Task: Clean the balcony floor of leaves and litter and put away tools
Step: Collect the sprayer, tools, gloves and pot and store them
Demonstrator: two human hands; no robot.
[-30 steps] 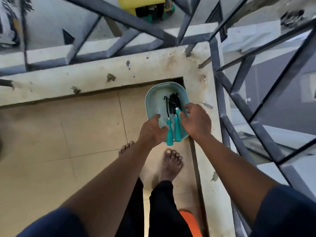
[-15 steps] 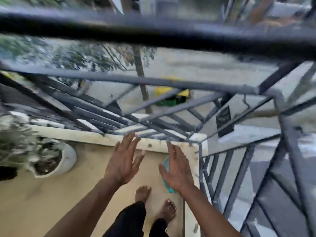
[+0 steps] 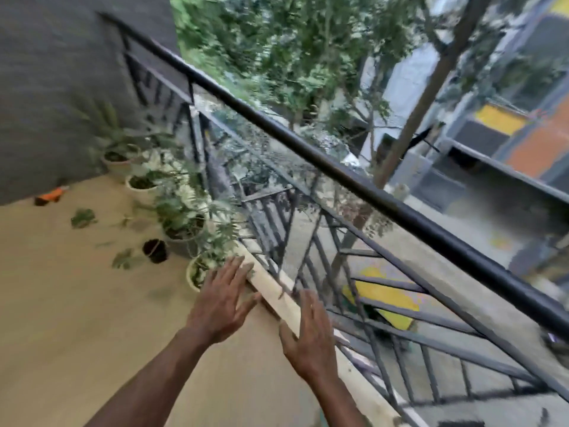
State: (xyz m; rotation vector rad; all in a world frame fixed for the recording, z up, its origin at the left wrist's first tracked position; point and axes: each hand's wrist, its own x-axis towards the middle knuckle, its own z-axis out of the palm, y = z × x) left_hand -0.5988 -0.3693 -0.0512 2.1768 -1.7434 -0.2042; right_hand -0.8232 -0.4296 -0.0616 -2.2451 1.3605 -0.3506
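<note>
Balcony floor (image 3: 61, 303): tan, potted plants (image 3: 181, 223) lined along railing (image 3: 338, 174).
Leaves (image 3: 83, 217): I saw two lying loose near those plants.
Left hand (image 3: 220, 306): fingers spread, held nothing.
Right hand (image 3: 309, 337): likewise spread, empty.

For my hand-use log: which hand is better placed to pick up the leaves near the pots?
Left, likely: the left hand, open, is nearer the leaves; the right hand is by the railing.

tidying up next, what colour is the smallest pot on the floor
The smallest pot is black; clearest in the head view.
</note>
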